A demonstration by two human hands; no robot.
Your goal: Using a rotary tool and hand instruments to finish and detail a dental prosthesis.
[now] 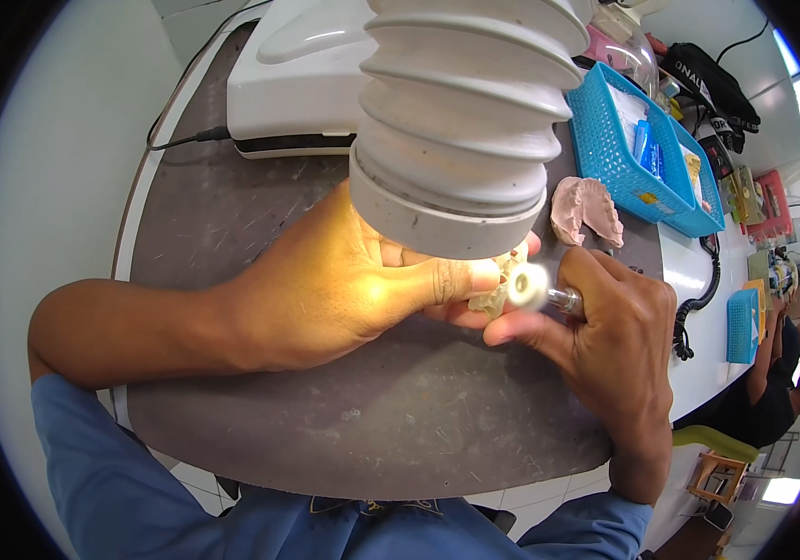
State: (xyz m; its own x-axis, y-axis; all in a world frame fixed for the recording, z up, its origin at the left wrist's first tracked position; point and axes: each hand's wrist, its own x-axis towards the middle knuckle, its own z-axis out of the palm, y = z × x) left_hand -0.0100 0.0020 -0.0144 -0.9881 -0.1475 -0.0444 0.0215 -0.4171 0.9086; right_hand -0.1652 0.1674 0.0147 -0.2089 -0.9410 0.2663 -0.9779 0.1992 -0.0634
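- Bending in a curve toward the person's blue shirt, a dark grey worktop (pixel 372 439) fills the middle, scratched and speckled with pale marks.
- A pale wall (pixel 55 187) stands at left, light floor tiles show below, and a white counter (pixel 698 280) runs along the right.
- On the worktop sits a white machine (pixel 297 93) with a black cord; to the right lie a pink horseshoe-shaped cast (pixel 586 213) and, beyond it, a divided blue basket (pixel 596 140) with packets inside.
- Farther right are a coiled black cable (pixel 684 341), a smaller blue basket (pixel 743 327) and people in dark clothes (pixel 773 406), tipped sideways by the lens.
- Over the centre, the left hand (pixel 353 285) has its thumb and fingers closed around a cream-coloured piece (pixel 486 304), held above the worktop.
- The right hand (pixel 619 313) is closed around a metal handpiece (pixel 568 301), its round white tip (pixel 527 286) at the piece's right side.
- A thick ribbed white hose (pixel 470 121) hides part of the left fingers and is cut off at the top.
- Glare and blur soften the tip; whether it touches the piece cannot be told. Fingers cover much of the piece.
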